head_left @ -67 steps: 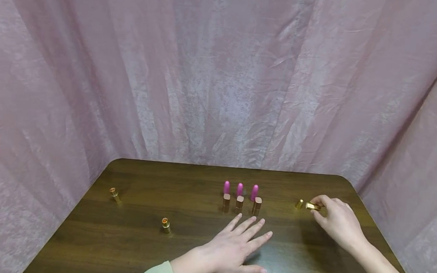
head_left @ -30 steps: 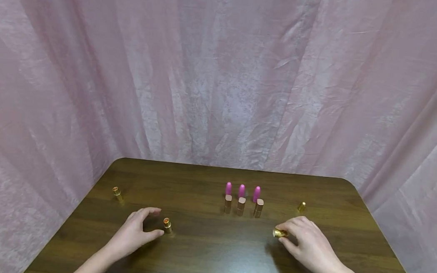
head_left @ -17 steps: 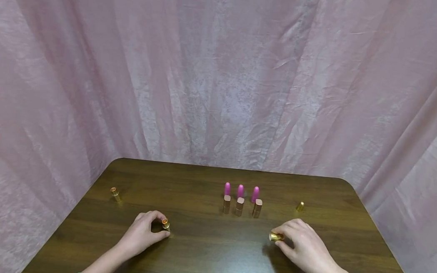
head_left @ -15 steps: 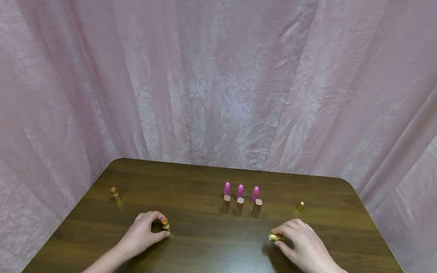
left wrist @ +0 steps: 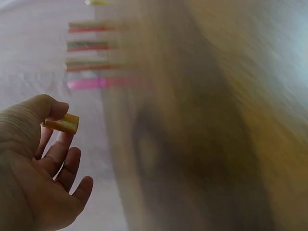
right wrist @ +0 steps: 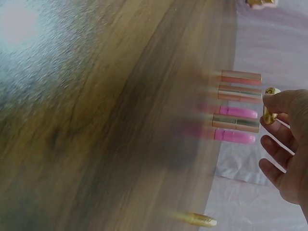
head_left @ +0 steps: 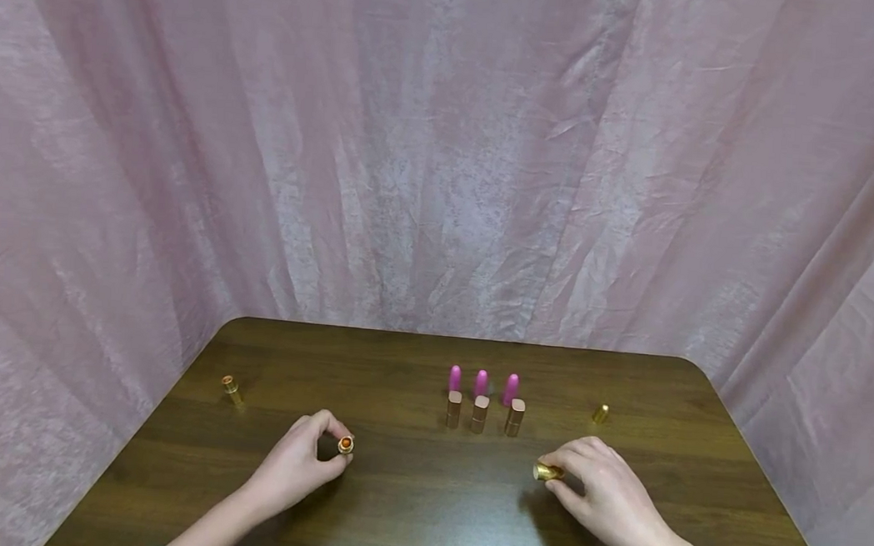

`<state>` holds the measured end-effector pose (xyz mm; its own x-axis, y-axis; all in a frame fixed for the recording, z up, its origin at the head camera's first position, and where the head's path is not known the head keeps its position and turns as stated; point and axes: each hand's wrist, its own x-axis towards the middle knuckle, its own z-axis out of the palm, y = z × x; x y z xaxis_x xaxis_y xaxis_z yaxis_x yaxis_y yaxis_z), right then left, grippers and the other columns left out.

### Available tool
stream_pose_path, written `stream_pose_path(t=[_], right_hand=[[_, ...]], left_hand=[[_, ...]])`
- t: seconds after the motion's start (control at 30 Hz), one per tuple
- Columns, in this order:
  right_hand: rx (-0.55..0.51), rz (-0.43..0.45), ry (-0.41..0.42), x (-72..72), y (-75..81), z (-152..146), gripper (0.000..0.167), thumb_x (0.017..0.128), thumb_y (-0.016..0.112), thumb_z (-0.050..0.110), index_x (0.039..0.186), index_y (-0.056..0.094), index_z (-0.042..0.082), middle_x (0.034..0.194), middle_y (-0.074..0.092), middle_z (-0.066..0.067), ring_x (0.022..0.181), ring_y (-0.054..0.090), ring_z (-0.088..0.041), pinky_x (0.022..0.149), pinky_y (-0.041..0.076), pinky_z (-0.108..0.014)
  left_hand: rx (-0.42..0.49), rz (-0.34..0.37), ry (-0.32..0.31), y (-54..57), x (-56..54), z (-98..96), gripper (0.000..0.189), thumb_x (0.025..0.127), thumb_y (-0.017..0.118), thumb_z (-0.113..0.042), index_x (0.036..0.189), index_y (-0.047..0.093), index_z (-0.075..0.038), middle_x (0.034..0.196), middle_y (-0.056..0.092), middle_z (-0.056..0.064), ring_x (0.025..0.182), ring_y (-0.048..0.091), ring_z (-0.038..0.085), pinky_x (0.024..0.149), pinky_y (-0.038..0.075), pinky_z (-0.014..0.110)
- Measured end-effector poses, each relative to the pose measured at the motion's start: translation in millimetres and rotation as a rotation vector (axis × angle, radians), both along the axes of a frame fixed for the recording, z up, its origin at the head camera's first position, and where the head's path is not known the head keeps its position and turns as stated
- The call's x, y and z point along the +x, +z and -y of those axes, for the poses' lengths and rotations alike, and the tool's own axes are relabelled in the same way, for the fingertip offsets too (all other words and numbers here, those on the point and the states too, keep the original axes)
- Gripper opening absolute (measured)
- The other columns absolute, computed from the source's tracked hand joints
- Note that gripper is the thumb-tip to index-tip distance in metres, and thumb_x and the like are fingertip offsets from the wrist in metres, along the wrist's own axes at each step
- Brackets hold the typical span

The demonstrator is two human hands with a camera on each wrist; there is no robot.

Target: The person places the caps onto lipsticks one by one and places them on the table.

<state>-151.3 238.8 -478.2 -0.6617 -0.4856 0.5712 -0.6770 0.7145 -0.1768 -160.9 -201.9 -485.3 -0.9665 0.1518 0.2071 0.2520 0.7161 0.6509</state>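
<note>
My left hand (head_left: 293, 465) pinches a gold lipstick tube (head_left: 345, 445) between thumb and fingertips, left of the table's middle. Its uncapped mouth faces up and shows orange inside. In the left wrist view the gold lipstick tube (left wrist: 65, 124) sits between thumb and forefinger, the other fingers loosely curved. Over on the right, my right hand (head_left: 604, 492) pinches a gold lipstick cap (head_left: 547, 473), held sideways with its pale end toward the left. The right wrist view shows the gold lipstick cap (right wrist: 270, 107) under the thumb, part of it covered.
Three pink bullet-shaped tubes (head_left: 512, 387) stand behind three rose-gold lipsticks (head_left: 515, 417) at centre. A second gold lipstick tube (head_left: 232, 389) stands at far left, and a domed gold cap (head_left: 600, 413) behind my right hand. Pink curtains (head_left: 442, 181) surround the wooden table (head_left: 341, 359).
My left hand went from spread near the middle to the gold tube, gripped it and now tips its mouth upward. My right hand brought the gold cap left and nearer.
</note>
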Motion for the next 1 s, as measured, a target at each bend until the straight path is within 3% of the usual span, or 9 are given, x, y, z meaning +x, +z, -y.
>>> stream_pose_path(t=[0.17, 0.33, 0.57, 0.8, 1.0], right_hand=[[-0.018, 0.019, 0.019, 2.0, 1.4, 6.7, 0.034, 0.071, 0.092, 0.015, 0.099, 0.076, 0.025, 0.099, 0.067, 0.021, 0.097, 0.061, -0.005, 0.078, 0.053, -0.035], [-0.044, 0.006, 0.048, 3.8, 3.3, 16.0, 0.034, 0.072, 0.092, 0.015, 0.1, 0.076, 0.024, 0.1, 0.068, 0.021, 0.097, 0.061, -0.006, 0.08, 0.052, -0.032], [-0.106, -0.031, 0.115, 1.4, 8.1, 30.3, 0.036, 0.072, 0.09, 0.011, 0.104, 0.076, 0.019, 0.102, 0.068, 0.017, 0.097, 0.061, -0.008, 0.087, 0.044, -0.022], [-0.152, -0.01, 0.146, 0.2, 9.4, 48.2, 0.038, 0.073, 0.089, 0.009, 0.106, 0.074, 0.019, 0.104, 0.068, 0.017, 0.099, 0.061, -0.007, 0.089, 0.043, -0.019], [-0.183, 0.024, 0.181, 0.2, 13.4, 62.7, 0.037, 0.075, 0.088, 0.007, 0.104, 0.072, 0.022, 0.103, 0.068, 0.018, 0.1, 0.061, -0.007, 0.09, 0.042, -0.017]], left_hand=[[-0.009, -0.01, -0.058, 17.8, 6.0, -23.2, 0.031, 0.083, 0.085, -0.018, 0.093, 0.061, -0.036, 0.096, 0.062, -0.03, 0.105, 0.055, 0.006, 0.088, 0.048, 0.039], [0.005, -0.058, -0.127, 27.9, 10.4, -40.6, 0.032, 0.084, 0.085, -0.021, 0.096, 0.062, -0.04, 0.095, 0.062, -0.032, 0.103, 0.054, 0.003, 0.087, 0.049, 0.037], [-0.019, -0.18, -0.214, 30.4, 10.0, -54.4, 0.033, 0.082, 0.086, -0.018, 0.103, 0.069, -0.036, 0.097, 0.063, -0.03, 0.098, 0.054, 0.003, 0.084, 0.05, 0.033], [-0.067, -0.219, -0.281, 33.9, 10.9, -67.3, 0.025, 0.086, 0.084, -0.025, 0.108, 0.072, -0.034, 0.105, 0.063, -0.03, 0.1, 0.053, 0.001, 0.086, 0.048, 0.033], [-0.096, -0.292, -0.332, 35.4, 9.2, -78.9, 0.026, 0.086, 0.084, -0.026, 0.11, 0.074, -0.03, 0.105, 0.064, -0.026, 0.101, 0.054, 0.003, 0.089, 0.048, 0.035]])
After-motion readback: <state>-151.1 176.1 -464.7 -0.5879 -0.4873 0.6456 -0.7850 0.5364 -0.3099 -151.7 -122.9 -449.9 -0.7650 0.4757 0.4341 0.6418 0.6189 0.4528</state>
